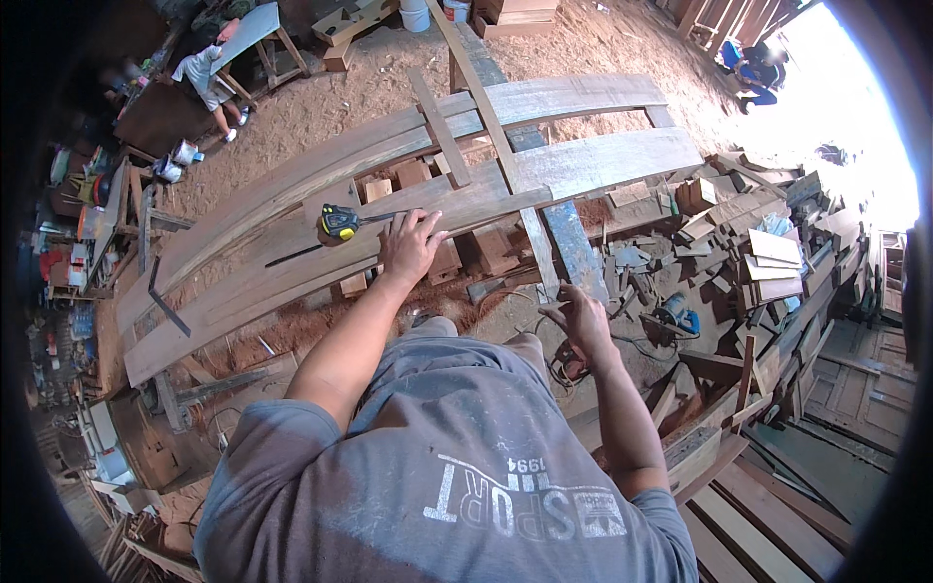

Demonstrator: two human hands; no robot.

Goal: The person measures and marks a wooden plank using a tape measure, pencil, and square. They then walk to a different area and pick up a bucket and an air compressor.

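My left hand (409, 249) lies with fingers spread on the near long board (617, 158), by the extended blade of a black-and-yellow tape measure (339, 222). A narrow wooden strip (496, 208) lies along the board, just right of those fingers. My right hand (584, 323) is closed around the near end of a long wooden batten (537, 248), which crosses both boards. A dark thin stick (293, 256) rests left of the tape measure. Beyond is a second long curved board (573, 92), with a short slat (439, 126) across the two.
A black angled bar (167, 299) sits across the boards' left end. Offcuts (775, 262) are heaped to the right, near a blue power tool (675, 316) with cords on the ground. A person (206, 80) is at the far left, another person (758, 70) at the far right.
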